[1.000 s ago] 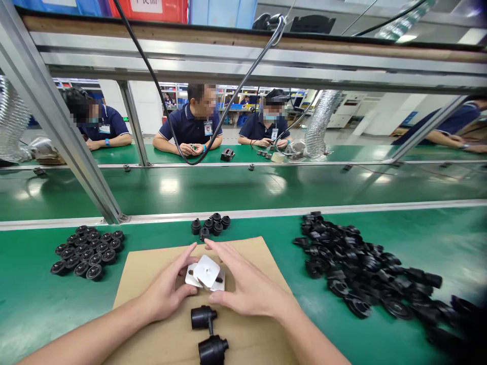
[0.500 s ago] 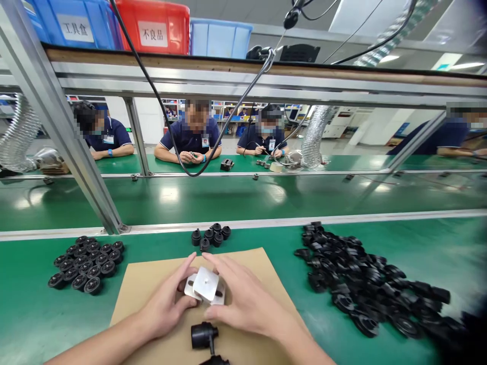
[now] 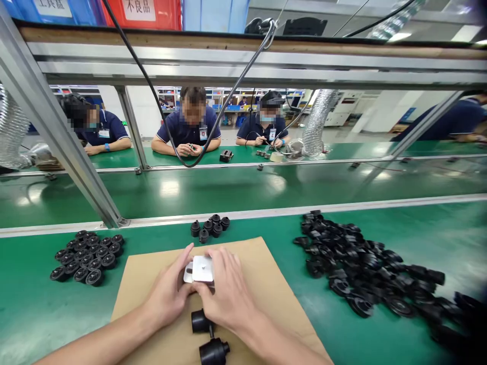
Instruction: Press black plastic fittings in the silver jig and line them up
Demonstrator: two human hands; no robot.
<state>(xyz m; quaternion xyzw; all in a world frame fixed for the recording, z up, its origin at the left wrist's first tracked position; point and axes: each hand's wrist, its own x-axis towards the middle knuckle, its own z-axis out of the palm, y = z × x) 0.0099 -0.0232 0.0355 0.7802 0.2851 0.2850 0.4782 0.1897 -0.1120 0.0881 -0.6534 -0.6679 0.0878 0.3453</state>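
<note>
A small white square block rests on a brown cardboard sheet at the near edge of the green bench. My left hand grips its left side, thumb and fingers curled round it. Over its right half lies my right hand, fingers pressed on the top plate. Two black plastic fittings joined by a thin stem lie on the cardboard just below my hands.
A tidy cluster of black round caps sits at the left. Several black caps stand behind the cardboard, and a loose heap of black parts spreads right. Metal frame posts rise ahead. Other people work beyond the conveyor.
The white top plate has turned from a diamond angle to square with the block. My right hand has closed over it and both hands have drawn together.
</note>
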